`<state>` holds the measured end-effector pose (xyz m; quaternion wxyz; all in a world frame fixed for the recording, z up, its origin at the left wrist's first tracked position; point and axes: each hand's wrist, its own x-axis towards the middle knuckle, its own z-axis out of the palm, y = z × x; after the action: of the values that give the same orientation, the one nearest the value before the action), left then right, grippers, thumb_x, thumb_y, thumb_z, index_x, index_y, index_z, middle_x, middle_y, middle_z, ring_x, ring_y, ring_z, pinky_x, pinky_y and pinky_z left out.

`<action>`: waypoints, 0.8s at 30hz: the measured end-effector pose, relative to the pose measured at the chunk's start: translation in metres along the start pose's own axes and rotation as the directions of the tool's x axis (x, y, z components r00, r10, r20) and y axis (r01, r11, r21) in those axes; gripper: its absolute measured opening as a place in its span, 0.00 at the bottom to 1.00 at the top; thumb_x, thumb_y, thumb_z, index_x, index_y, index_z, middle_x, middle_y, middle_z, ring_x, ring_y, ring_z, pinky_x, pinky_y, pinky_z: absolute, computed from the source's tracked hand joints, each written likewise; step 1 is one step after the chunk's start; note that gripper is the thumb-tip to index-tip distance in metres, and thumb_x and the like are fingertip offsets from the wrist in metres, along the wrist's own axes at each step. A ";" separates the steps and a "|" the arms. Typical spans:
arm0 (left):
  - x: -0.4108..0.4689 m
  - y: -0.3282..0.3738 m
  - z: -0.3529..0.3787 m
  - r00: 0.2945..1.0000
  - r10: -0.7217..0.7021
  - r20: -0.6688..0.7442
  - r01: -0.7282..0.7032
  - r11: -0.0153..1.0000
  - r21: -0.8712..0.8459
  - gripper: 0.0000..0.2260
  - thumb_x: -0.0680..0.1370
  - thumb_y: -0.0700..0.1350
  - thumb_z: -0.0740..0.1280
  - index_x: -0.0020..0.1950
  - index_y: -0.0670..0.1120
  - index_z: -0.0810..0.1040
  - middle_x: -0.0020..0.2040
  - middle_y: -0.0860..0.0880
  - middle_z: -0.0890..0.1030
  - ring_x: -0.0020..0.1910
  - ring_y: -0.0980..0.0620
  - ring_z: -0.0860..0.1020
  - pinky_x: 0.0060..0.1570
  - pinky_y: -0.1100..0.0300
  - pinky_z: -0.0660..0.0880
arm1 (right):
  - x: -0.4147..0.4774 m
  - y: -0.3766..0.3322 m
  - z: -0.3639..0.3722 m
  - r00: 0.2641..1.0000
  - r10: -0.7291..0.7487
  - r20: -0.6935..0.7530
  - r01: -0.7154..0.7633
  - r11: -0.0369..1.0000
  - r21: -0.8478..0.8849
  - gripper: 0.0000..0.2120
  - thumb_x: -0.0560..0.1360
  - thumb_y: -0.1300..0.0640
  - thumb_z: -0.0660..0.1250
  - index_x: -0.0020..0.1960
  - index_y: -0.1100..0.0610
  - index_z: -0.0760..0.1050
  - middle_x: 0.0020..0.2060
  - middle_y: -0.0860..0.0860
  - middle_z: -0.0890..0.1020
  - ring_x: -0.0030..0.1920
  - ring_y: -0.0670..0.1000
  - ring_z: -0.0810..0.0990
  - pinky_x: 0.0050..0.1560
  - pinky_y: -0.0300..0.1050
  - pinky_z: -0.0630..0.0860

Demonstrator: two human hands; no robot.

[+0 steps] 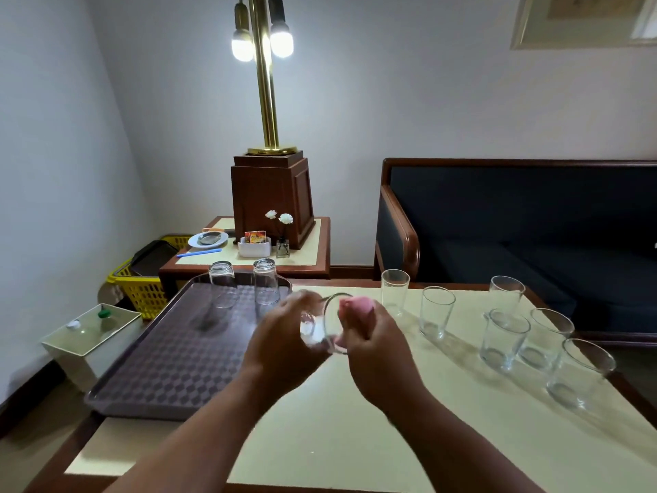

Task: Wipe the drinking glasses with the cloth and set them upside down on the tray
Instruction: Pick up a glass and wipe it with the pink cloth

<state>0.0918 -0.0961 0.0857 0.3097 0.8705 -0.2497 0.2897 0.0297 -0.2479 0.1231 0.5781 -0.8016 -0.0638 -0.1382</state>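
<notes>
My left hand (pixel 281 336) grips a clear drinking glass (pixel 325 327) on its side above the table, mouth turned to the right. My right hand (pixel 377 350) holds a bunched pink cloth (pixel 355 306) pushed against the mouth of that glass. A brown patterned tray (pixel 170 354) lies on the left of the table. Two glasses stand upside down at its far end, one (pixel 222 283) on the left and one (pixel 266 282) on the right. Several upright glasses stand on the table's right side, among them a tall one (pixel 394 291) and one (pixel 436 312) beside it.
The cream-topped table (pixel 320 439) has a wooden edge. Behind it a side table (pixel 309 257) carries a brass lamp, a small flower vase, a plate and a sachet holder. A dark sofa (pixel 533 222) stands at the right. A yellow basket (pixel 142 286) and a low glass stand sit at the left.
</notes>
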 end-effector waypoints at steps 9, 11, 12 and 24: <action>0.009 -0.013 -0.011 0.922 0.068 0.380 -0.007 0.987 -0.159 0.30 0.64 0.51 0.81 0.61 0.57 0.72 0.50 0.63 0.77 0.45 0.65 0.78 0.41 0.71 0.75 | 0.017 -0.001 -0.032 0.884 -0.347 0.314 0.466 0.709 -0.530 0.05 0.82 0.54 0.60 0.56 0.48 0.73 0.42 0.39 0.79 0.40 0.46 0.82 0.40 0.43 0.80; 0.006 -0.013 -0.008 0.953 0.017 0.301 0.020 0.993 -0.120 0.26 0.64 0.51 0.81 0.57 0.56 0.74 0.47 0.63 0.76 0.42 0.64 0.78 0.39 0.72 0.72 | 0.014 0.007 -0.019 0.904 -0.380 0.197 0.426 0.762 -0.487 0.04 0.82 0.53 0.60 0.54 0.46 0.72 0.45 0.41 0.83 0.41 0.47 0.82 0.39 0.45 0.81; 0.006 -0.009 -0.004 0.986 -0.018 0.164 0.026 0.999 -0.046 0.24 0.65 0.51 0.80 0.56 0.54 0.75 0.46 0.62 0.76 0.40 0.63 0.78 0.39 0.70 0.72 | 0.012 0.008 -0.008 0.941 -0.331 0.063 0.327 0.854 -0.405 0.04 0.82 0.52 0.60 0.53 0.44 0.72 0.46 0.43 0.83 0.42 0.46 0.83 0.39 0.44 0.80; 0.002 -0.010 -0.012 0.928 -0.026 0.373 0.099 0.979 -0.178 0.30 0.64 0.52 0.81 0.61 0.54 0.73 0.48 0.56 0.81 0.43 0.58 0.81 0.41 0.63 0.79 | 0.014 -0.006 -0.026 0.891 -0.341 0.299 0.447 0.771 -0.454 0.04 0.82 0.51 0.59 0.52 0.42 0.71 0.35 0.32 0.74 0.38 0.44 0.80 0.37 0.42 0.78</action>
<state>0.0953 -0.0814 0.0904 0.3498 0.8825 -0.3026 0.0855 0.0375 -0.2715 0.1401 0.2929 -0.9036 -0.2499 -0.1878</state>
